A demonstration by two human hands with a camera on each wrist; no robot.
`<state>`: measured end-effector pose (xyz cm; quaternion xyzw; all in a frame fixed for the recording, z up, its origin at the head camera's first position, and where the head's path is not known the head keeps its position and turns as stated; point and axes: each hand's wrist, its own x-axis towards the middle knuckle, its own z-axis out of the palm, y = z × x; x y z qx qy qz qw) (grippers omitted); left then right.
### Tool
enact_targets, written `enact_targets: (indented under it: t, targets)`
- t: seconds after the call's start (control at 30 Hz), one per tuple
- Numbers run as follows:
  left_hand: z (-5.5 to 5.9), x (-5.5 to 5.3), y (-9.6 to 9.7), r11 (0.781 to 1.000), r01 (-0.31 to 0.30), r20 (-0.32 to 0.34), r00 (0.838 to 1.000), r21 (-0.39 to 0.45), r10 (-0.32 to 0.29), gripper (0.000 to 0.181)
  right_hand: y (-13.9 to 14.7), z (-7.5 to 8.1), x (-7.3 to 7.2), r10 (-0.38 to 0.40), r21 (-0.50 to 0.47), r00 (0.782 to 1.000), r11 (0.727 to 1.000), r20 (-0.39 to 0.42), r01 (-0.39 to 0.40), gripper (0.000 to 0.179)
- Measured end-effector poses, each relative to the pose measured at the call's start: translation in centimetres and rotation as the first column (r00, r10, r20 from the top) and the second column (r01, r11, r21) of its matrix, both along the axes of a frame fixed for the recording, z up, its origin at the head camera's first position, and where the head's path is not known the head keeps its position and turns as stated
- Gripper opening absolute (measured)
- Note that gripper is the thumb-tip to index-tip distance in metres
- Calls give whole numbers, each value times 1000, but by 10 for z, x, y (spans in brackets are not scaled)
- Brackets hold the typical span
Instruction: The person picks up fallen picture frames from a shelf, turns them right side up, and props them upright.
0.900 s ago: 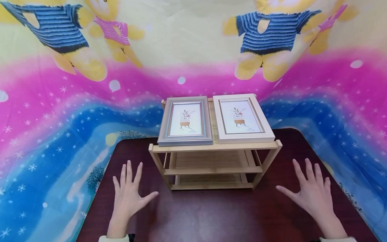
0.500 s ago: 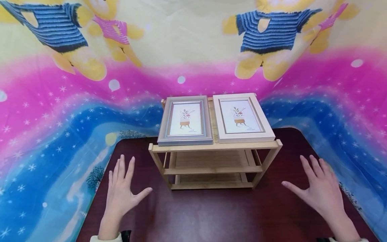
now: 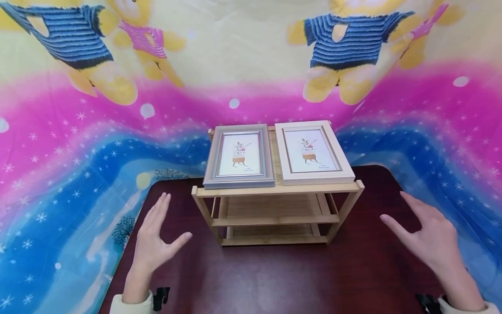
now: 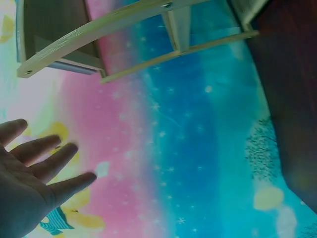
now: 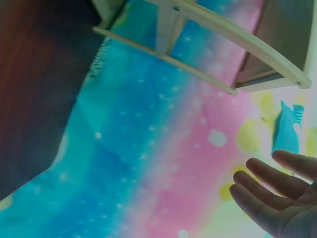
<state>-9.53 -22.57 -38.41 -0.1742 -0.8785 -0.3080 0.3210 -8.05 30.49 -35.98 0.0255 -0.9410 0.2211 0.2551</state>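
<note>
Two picture frames lie side by side on top of a light wooden rack (image 3: 274, 221). The left picture frame (image 3: 211, 168) is silver-grey; the right picture frame (image 3: 345, 163) is white, and both show a potted plant print. My left hand (image 3: 150, 242) is held over the table left of the rack, fingers extended and thumb apart, touching nothing. On the other side, my right hand (image 3: 433, 237) hovers with thumb and fingers spread apart, holding nothing. Each wrist view shows the fingers apart from the rack's curved side (image 4: 99, 32).
The rack stands on a dark red-brown table (image 3: 270, 279) with rounded back corners. A colourful cloth (image 3: 251, 56) printed with bears and snowflakes surrounds the table at the back and both sides. Below the rack's top are lower wooden shelves (image 3: 274, 206).
Both hands have moved outward, away from the rack, and turned so their palms face more inward. The rack and the two picture frames have stayed in place.
</note>
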Motion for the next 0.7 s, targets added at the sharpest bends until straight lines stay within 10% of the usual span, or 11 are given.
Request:
enact_targets:
  t: [0.3, 0.7]
  targets:
    - [29, -15, 4, 978, 124, -71, 991, 166, -113, 59, -14, 25, -15, 105, -50, 944, 991, -311, -127, 43]
    - [50, -36, 11, 925, 207, -50, 978, 318, -202, 51, -35, 60, -30, 181, -114, 945, 969, -272, -219, 34]
